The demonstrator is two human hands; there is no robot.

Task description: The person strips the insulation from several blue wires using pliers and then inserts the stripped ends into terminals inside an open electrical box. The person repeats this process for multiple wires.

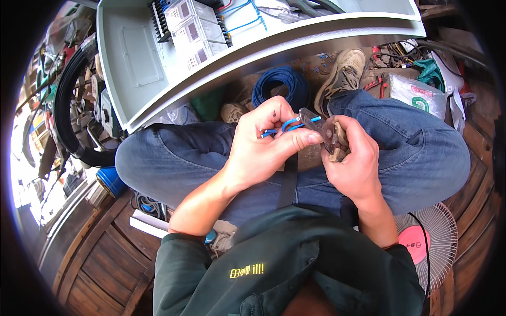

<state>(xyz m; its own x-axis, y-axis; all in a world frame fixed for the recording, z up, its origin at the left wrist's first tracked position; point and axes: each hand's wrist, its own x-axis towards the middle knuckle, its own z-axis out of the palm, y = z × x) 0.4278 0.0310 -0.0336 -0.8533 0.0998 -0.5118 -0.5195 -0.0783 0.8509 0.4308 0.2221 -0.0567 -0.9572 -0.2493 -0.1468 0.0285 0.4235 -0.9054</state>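
Observation:
My left hand (pixel 255 147) is closed on short blue wires (pixel 291 125), whose ends stick out past the fingers on both sides; some ends look bare or metal-tipped. In my right hand (pixel 356 168) is a worn, rusty-looking pair of pliers (pixel 328 134) with brownish handles. The jaws point up and left, next to the wires and close to my left thumb. Whether they grip a wire is hard to see. Both hands meet above my lap, just below an open grey metal electrical box (pixel 145 102).
Inside the box stand white device modules (pixel 196 34) and thin blue wiring (pixel 247 21). A coil of blue wire (pixel 280 87) lies beneath its edge. Black cable (pixel 66 105) is coiled at left. Red-handled pliers (pixel 380 84) and a plastic bag (pixel 416 96) lie right; a fan (pixel 440 242) sits behind.

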